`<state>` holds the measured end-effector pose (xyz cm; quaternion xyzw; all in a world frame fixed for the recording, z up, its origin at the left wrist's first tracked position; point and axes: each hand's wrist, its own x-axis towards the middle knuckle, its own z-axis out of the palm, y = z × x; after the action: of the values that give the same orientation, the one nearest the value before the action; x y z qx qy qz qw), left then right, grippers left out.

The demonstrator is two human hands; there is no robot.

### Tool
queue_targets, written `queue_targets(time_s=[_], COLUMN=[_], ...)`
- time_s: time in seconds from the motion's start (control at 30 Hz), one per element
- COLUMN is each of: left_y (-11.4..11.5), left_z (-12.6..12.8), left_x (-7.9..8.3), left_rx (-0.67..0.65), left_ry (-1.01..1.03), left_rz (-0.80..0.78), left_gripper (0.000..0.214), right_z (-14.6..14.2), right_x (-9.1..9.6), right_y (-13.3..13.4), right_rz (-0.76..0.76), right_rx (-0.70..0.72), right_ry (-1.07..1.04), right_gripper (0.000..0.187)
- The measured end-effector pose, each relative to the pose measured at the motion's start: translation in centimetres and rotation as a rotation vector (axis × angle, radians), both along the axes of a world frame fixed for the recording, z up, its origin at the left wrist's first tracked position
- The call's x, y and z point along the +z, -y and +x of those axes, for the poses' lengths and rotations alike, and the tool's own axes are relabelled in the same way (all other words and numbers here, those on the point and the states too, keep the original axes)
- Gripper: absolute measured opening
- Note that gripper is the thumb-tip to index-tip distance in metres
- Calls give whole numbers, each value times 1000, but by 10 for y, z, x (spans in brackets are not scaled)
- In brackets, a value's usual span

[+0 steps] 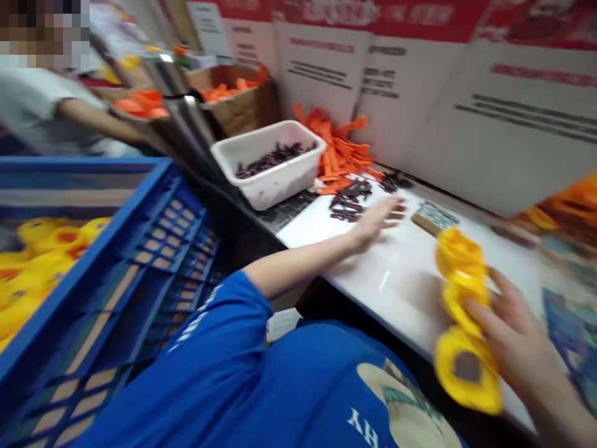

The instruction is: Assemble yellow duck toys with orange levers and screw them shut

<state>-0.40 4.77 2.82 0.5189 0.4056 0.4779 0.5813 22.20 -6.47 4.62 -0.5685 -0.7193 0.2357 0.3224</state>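
My right hand (515, 333) grips a yellow plastic toy part (466, 292) at the right of the white work surface (401, 274). The part has a rounded upper end and a wider lower end with a dark opening. My left hand (375, 223) reaches over the surface, fingers stretched out, with nothing visible in it. Beside its fingers lies a loose pile of small dark pieces (347, 200). A small tan block with a patterned top (435, 216) sits to the right of that hand. Motion blurs fine detail.
A white bin (280, 190) holds more dark pieces. Orange plastic strips (342, 152) are heaped behind it. Left stands a blue crate (140, 274) with yellow toy ducks (41, 267). Metal posts (186, 112), cardboard boxes (242, 112) and another person's arm (100, 118) are beyond.
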Motion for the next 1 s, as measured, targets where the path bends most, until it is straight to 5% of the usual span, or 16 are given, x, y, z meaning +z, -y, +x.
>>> queue_targets(time_s=[0.07,0.13,0.33,0.47,0.63,0.7,0.83,1.0], left_y=[14,27,48,43,19,-6,-72,-117], left_z=[-27,-39,-21,-13,-28,-44,-77,-84], left_x=[-8,-20,-50,-53,-19,5,41,39], left_rx=[24,-41,-163,-212,-289,-214,-8,-17], left_ry=[-43,-208,-683,-739,-858,-1091,-1309,-1448], left_rz=[65,184,533,581,676,648,489,289], left_gripper=[62,75,73,71,55,36,29,13], right_z=[-16,-32,-41,-29,-31,-32,-32,-39], right_x=[-21,-35,-42,-46,-37,-30,-17,1], right_y=[-1,-6,0,2,-3,-6,-17,-63], right_rz=[-260,-291,134,310,637,681,743,622], right_rx=[-88,-90,-41,-48,-23,7,24,50], right_ry=[-280,-314,414,582,680,659,554,501], right_gripper=[76,82,68,67,64,60,49,33])
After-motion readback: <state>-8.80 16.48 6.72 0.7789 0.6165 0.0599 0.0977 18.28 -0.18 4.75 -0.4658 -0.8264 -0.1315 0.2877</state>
